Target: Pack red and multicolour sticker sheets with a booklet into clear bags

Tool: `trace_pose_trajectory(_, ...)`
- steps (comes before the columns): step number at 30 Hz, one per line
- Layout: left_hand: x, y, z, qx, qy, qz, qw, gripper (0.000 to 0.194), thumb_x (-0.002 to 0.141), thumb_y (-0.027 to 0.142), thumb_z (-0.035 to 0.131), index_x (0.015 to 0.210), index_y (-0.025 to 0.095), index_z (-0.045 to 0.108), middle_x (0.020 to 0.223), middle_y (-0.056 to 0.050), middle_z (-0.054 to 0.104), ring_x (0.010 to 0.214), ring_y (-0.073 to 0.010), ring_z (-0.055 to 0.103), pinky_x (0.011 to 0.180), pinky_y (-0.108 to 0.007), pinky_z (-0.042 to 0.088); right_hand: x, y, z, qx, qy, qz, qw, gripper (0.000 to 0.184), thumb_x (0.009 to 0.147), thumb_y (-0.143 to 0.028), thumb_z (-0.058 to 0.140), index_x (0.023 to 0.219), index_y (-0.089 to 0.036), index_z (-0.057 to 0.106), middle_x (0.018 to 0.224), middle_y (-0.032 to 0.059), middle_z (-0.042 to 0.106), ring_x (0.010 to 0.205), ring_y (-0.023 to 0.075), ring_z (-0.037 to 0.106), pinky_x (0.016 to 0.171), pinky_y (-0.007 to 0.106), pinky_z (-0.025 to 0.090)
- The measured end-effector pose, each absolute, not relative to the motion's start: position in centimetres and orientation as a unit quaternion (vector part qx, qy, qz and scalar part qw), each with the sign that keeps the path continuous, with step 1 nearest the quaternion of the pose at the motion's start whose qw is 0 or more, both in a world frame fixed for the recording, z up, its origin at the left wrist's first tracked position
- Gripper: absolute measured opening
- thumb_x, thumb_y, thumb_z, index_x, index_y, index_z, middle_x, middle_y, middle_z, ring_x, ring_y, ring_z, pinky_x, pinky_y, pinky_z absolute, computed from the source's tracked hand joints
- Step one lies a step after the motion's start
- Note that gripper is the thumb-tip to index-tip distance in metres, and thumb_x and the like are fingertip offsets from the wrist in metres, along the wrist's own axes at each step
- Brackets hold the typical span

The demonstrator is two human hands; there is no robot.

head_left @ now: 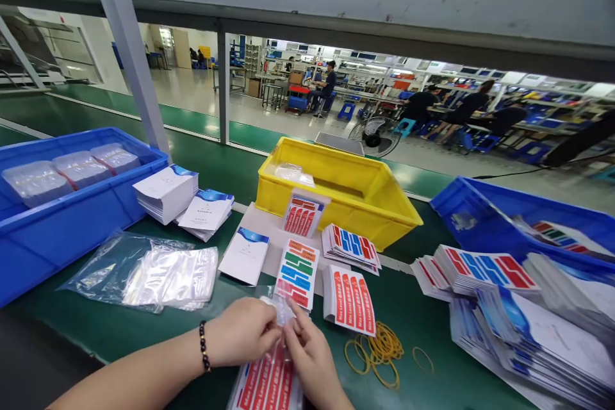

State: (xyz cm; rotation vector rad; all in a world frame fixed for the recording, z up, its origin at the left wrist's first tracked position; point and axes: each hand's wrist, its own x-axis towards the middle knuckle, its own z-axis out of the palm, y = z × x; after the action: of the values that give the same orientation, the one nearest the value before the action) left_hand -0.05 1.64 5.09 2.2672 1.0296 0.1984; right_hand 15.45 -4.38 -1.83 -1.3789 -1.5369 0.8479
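My left hand (245,332) and my right hand (312,359) meet at the bottom middle, both pinching the top edge of a clear plastic bag (281,315). The bag holds red label sheets (266,384) that run down toward the lower edge. A beaded bracelet sits on my left wrist. Just beyond my fingers lie a multicolour label sheet (298,272) and a stack of red label sheets (350,301). Yellow rubber bands (379,349) lie to the right of my right hand.
A pile of clear bags (158,275) lies at left beside white booklets (166,192) and a blue bin (62,230). A yellow bin (379,218) stands ahead. Label stacks (485,269) and a blue bin (480,218) sit at right. Other people work far behind.
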Motion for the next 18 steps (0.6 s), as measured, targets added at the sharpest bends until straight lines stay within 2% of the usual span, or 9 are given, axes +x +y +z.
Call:
trace_pose_trajectory(4,2.1,2.6,3.5,0.778,0.391,0.123,0.476,0.029,0.079,0.035,0.045,0.059,0.016,0.054,0.058,0.001,0.056,0.054,-0.0117,0.047,0.051,-0.021,0.031,16.3,-4.3,-2.6,-0.566,-0.697,0.144,0.415,0.036,0.087,-0.019,0.038,0.118,-0.017,0.056,0.093,0.0096,0.068,0.081,0.0199,0.066,0.067,0.028,0.053)
trace_pose_trajectory(7,2.7,3.1,2.0,0.683,0.402,0.180,0.583,0.033,0.079,0.038,0.043,0.057,0.015,0.049,0.055,0.002,0.052,0.052,-0.0106,0.046,0.050,-0.021,0.034,16.3,-4.4,-2.6,-0.545,-0.727,0.077,0.410,0.038,0.085,-0.013,0.038,0.119,-0.016,0.054,0.095,0.0110,0.067,0.082,0.0199,0.065,0.069,0.028,0.054)
trace_pose_trajectory(11,2.9,2.9,0.7,0.655,0.398,0.224,0.603,0.027,0.077,0.032,0.044,0.056,0.015,0.048,0.055,0.003,0.050,0.053,-0.0102,0.045,0.053,-0.021,0.035,15.9,-4.4,-1.7,-0.560,-0.707,0.150,0.404,0.033,0.081,-0.020,0.050,0.113,-0.016,0.054,0.094,0.0100,0.064,0.082,0.0193,0.062,0.070,0.028,0.052)
trace_pose_trajectory(15,2.6,2.8,0.7,0.685,0.397,0.223,0.568,0.025,0.075,0.030,0.048,0.055,0.015,0.047,0.054,0.004,0.046,0.054,-0.0095,0.042,0.052,-0.020,0.032,15.8,-4.1,-1.0,-0.600,-0.652,0.232,0.402,0.008,0.078,-0.021,0.053,0.078,-0.017,0.060,0.065,0.0006,0.056,0.054,0.0124,0.052,0.049,0.021,0.044)
trace_pose_trajectory(18,2.5,2.7,0.8,0.715,0.390,0.208,0.541,0.030,0.075,0.030,0.049,0.050,0.016,0.039,0.051,0.006,0.038,0.052,-0.0083,0.036,0.050,-0.020,0.027,15.8,-4.0,-1.1,-0.599,-0.641,0.251,0.409,0.018,0.081,-0.022,0.047,0.067,-0.017,0.056,0.059,-0.0010,0.053,0.051,0.0110,0.048,0.048,0.020,0.039)
